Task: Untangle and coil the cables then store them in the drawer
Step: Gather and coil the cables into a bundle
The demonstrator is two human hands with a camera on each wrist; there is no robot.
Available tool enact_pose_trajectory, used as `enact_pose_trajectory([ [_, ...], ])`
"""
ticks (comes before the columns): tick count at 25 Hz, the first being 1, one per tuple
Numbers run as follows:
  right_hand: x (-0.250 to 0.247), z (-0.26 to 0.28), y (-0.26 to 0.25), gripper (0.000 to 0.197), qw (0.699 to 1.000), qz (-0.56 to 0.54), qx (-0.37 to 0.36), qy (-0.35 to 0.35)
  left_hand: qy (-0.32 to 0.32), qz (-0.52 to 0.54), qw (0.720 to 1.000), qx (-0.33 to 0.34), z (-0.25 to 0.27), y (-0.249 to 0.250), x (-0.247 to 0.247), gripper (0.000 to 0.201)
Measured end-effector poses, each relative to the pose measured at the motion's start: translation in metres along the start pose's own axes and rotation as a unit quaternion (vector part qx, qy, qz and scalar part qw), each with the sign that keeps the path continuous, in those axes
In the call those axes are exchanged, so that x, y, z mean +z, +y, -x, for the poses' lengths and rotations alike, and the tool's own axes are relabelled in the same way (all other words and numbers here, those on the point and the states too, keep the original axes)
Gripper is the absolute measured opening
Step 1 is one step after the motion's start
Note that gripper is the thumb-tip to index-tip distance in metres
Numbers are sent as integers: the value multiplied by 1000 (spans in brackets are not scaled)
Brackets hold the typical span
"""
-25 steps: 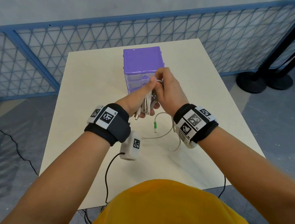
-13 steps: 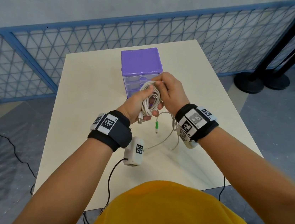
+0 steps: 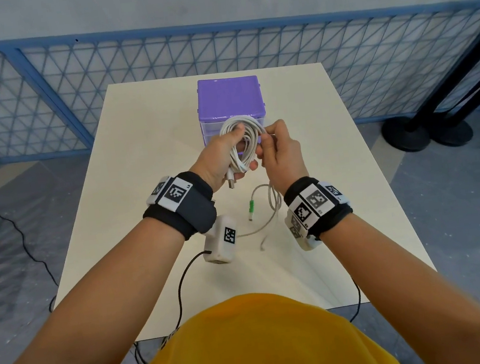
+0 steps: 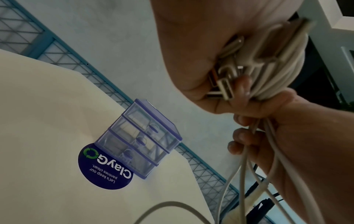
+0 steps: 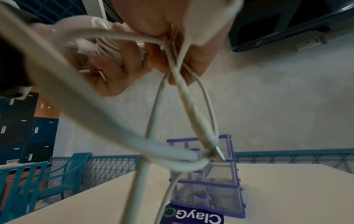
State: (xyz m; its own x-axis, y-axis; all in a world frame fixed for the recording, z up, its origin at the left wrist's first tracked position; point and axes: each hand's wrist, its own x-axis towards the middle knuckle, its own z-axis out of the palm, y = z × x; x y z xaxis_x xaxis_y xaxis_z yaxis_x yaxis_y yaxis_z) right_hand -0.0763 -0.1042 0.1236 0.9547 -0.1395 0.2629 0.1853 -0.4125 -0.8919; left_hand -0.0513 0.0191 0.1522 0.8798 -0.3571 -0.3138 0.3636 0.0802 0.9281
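My left hand (image 3: 225, 156) grips a coil of white cable (image 3: 244, 139) above the table, with USB plugs (image 4: 225, 84) sticking out below the palm. My right hand (image 3: 278, 147) pinches strands of the cable at the coil's right side. From it loose cable (image 3: 275, 204) hangs down, ending in a green-tipped plug (image 3: 250, 209) over the table. Behind the hands stands the purple drawer unit (image 3: 230, 98), its three clear drawers (image 4: 141, 136) all closed. In the right wrist view the hanging strands (image 5: 182, 97) cross in front of the drawer unit (image 5: 218, 178).
The cream table (image 3: 146, 169) carries a round dark blue sticker (image 4: 103, 169) in front of the drawers. A blue mesh fence (image 3: 40, 94) runs behind the table. Black stand bases (image 3: 426, 131) sit on the floor at right. Black wires (image 3: 184, 282) trail from my wrist cameras.
The coil has been raised and turned so its loop faces up in front of the drawer unit. My right hand has shifted to the coil's right side.
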Motion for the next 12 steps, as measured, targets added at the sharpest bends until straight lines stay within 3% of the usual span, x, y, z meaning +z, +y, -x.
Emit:
enact_pose_trajectory([
  [5,2,0,-6,34,1000,-8,6,26,30,-52,998,17,-2,-3,4,33],
  [10,9,6,-8,9,1000,20,21,9,52,-65,996,25,0,-2,8,21],
  [12,11,10,-8,13,1000,11,17,-4,65,-60,996,28,-2,-2,6,17],
])
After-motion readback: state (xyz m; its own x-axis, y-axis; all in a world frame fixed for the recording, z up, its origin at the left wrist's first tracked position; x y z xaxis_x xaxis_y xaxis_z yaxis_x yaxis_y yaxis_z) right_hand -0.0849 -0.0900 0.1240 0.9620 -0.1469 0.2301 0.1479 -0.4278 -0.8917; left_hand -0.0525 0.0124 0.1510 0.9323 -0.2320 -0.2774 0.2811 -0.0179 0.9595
